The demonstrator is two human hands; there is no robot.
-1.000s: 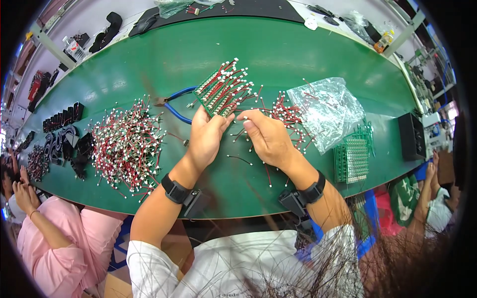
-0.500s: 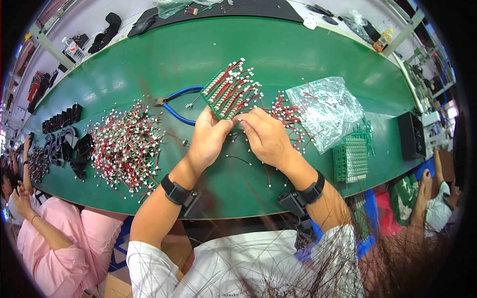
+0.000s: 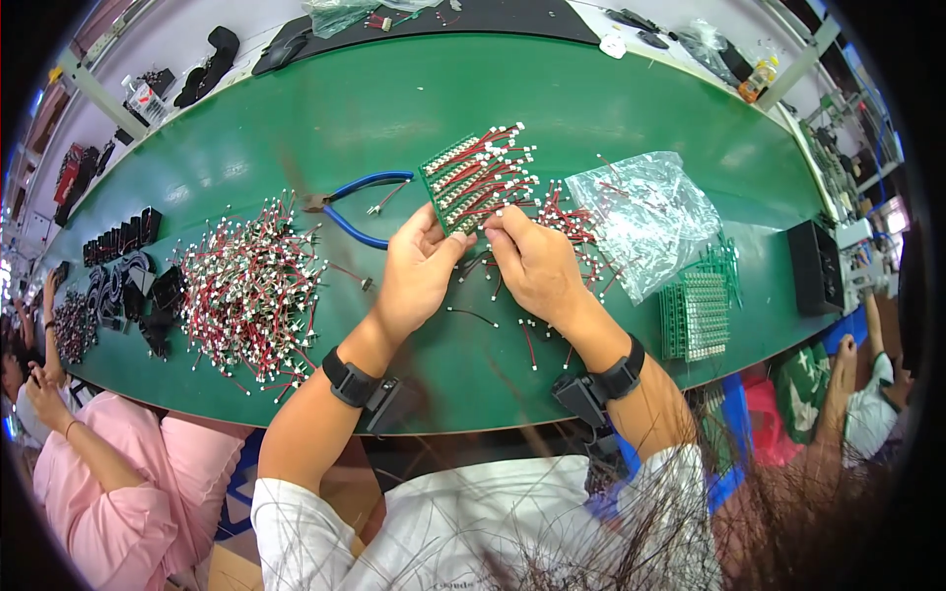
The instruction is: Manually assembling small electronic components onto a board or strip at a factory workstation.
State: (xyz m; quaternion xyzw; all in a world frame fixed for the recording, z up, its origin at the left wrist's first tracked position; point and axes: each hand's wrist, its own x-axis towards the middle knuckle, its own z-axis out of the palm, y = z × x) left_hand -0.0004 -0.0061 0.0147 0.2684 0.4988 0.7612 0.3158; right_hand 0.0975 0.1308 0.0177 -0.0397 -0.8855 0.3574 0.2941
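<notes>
A green circuit board panel point(image 3: 453, 187) with rows of white connectors and red-and-black wire leads is held up over the middle of the bench. My left hand point(image 3: 422, 266) grips its near left corner, thumb on top. At the near right edge of the panel, my right hand point(image 3: 532, 258) has its fingers pinched together by the connectors; the tips hide what they hold, perhaps a wire lead. Blue-handled cutters point(image 3: 345, 207) lie just left of the panel. Loose wire leads point(image 3: 574, 229) are scattered behind and right of my right hand.
A big heap of wire leads point(image 3: 254, 295) lies left. To the right are a clear plastic bag point(image 3: 650, 222), stacked green panels point(image 3: 698, 315) and a black box point(image 3: 816, 271). Black parts point(image 3: 123, 236) sit far left. A person in pink point(image 3: 118, 483) sits at the left.
The panel has turned slightly clockwise and shifted right in my left hand. My right hand has moved a little, its fingers now more curled near the panel's edge.
</notes>
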